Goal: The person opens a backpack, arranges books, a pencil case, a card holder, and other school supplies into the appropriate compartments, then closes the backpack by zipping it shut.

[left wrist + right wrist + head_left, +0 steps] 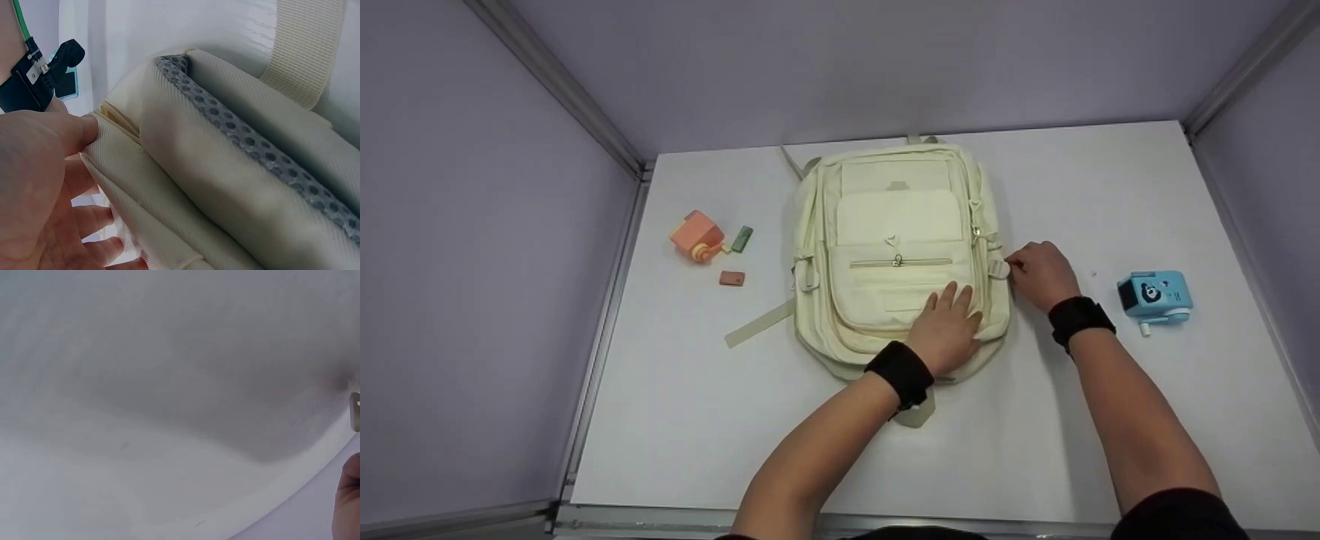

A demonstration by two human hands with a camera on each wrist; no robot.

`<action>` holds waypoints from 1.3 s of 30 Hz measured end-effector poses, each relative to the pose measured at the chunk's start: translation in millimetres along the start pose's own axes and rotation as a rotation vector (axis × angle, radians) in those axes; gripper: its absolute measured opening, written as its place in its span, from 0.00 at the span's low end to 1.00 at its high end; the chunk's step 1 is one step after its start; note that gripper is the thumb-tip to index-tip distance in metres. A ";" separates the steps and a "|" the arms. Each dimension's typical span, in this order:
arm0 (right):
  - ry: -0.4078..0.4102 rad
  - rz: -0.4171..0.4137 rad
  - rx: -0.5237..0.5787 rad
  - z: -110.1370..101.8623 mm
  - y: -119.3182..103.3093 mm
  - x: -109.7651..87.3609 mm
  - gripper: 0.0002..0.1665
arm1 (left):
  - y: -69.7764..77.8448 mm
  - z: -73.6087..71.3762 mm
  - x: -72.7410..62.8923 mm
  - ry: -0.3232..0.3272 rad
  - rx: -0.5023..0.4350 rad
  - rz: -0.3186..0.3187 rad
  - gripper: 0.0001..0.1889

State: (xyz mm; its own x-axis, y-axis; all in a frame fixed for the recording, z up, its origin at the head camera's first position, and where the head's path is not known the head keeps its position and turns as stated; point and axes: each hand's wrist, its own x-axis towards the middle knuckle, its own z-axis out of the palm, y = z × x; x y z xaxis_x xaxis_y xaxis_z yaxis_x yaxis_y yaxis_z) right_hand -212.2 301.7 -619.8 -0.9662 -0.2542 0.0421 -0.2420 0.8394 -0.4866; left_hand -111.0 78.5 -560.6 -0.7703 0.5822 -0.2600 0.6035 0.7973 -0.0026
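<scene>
A cream backpack (896,217) lies front up on the white table. My left hand (945,334) rests on its lower right front with fingers spread and straight. In the left wrist view, the thumb of that left hand (34,185) touches the bag's edge beside a zipper (121,121). At the bag's right side, my right hand (1042,274) has curled fingers and pinches the side strap next to a pale buckle (999,268). The strap itself is mostly hidden by the fingers. Only part of the right hand (350,498) shows in the right wrist view.
An orange crank-handled box (697,236), a green small block (742,239) and a reddish small block (732,278) lie left of the bag. To the right stands a blue crank-handled box (1159,294). A loose strap (761,324) sticks out left. Grey panels (885,67) enclose the table.
</scene>
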 end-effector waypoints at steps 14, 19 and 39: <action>-0.088 -0.100 -0.070 -4.7 0.8 -19.3 0.06 | -0.9 -1.0 1.6 -0.028 -0.024 -0.010 0.27; -0.121 -0.126 -0.087 -9.5 -2.7 -25.4 0.06 | -0.5 -2.6 0.5 -0.034 -0.036 -0.007 0.27; -0.098 0.051 0.097 -9.7 -10.3 -39.1 0.09 | 2.4 -2.0 2.8 -0.020 -0.030 -0.019 0.25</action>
State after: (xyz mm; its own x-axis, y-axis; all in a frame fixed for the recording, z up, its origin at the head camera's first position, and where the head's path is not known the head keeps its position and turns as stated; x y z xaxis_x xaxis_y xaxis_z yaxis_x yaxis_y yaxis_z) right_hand -172.8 307.7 -608.0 -0.9628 -0.2616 -0.0679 -0.1783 0.8033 -0.5682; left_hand -112.2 82.5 -559.4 -0.7768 0.5642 -0.2797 0.5825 0.8125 0.0213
